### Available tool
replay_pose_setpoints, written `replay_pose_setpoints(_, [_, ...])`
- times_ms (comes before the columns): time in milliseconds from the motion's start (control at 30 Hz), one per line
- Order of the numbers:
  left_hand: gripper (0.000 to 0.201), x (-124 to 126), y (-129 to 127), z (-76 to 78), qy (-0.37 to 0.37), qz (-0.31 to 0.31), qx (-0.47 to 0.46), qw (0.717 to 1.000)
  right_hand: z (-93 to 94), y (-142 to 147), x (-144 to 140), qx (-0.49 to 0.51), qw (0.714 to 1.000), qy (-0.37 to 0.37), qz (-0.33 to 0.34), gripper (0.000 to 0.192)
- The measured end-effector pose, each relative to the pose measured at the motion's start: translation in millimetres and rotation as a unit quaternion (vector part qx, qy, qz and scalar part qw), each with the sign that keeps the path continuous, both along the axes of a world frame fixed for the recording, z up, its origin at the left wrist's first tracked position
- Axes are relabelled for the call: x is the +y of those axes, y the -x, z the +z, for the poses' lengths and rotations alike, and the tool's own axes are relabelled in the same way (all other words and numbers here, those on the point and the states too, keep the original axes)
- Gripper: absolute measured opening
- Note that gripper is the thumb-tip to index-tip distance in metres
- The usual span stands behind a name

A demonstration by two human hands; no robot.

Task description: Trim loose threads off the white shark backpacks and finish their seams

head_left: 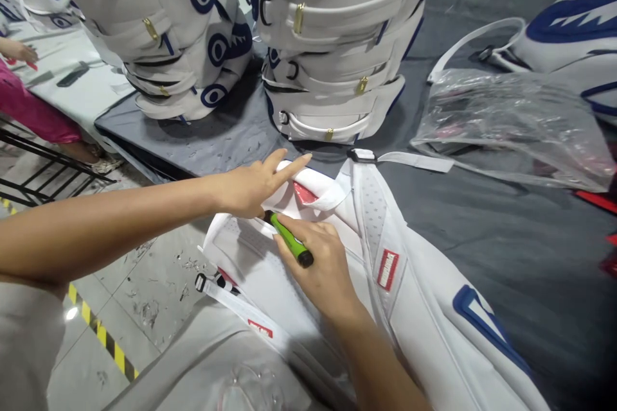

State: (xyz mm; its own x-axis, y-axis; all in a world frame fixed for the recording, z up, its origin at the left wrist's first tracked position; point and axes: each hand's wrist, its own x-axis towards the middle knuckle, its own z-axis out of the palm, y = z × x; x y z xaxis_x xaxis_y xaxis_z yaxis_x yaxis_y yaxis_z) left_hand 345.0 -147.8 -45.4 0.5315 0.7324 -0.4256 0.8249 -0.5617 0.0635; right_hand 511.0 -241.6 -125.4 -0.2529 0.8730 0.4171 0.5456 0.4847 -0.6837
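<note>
A white backpack (429, 308) lies across my lap and the table edge, its back panel and straps facing up. One shoulder strap (373, 218) bears a red label (388, 270). My left hand (253, 185) rests on the backpack's upper edge with its fingers spread. In my right hand (321, 260) is a slim green tool with black ends (292, 241); its far tip meets the bag beside my left hand, and its exact kind is unclear. A red piece (304, 192) shows near the white top loop.
Stacked white bags (332, 45) stand on the grey-covered table (482, 225), with another stack (168, 58) to their left. A clear plastic bag (511, 122) lies at right. Another person's hand (22, 51) appears far left, near a black metal rack (43, 170).
</note>
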Motion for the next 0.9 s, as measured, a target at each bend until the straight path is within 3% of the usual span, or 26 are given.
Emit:
replay_pose_setpoints(167, [0.121, -2.6, -5.1, -6.6, -0.062, 0.004, 0.028, 0.998, -3.5, -0.8, -1.0, 0.016, 0.999, -0.030, -0.017, 0.026])
replay_pose_setpoints(400, [0.116, 5.6, 6.2, -2.2, 0.029, -0.009, -0.044, 0.999, 2.4, -13.1, -7.7, -0.010, 1.000, -0.018, 0.001, 0.024])
replay_pose_setpoints(900, [0.111, 5.7, 6.0, -2.5, 0.010, -0.015, -0.049, 0.999, 4.9, 2.9, 1.1, 0.008, 0.999, 0.034, 0.009, 0.024])
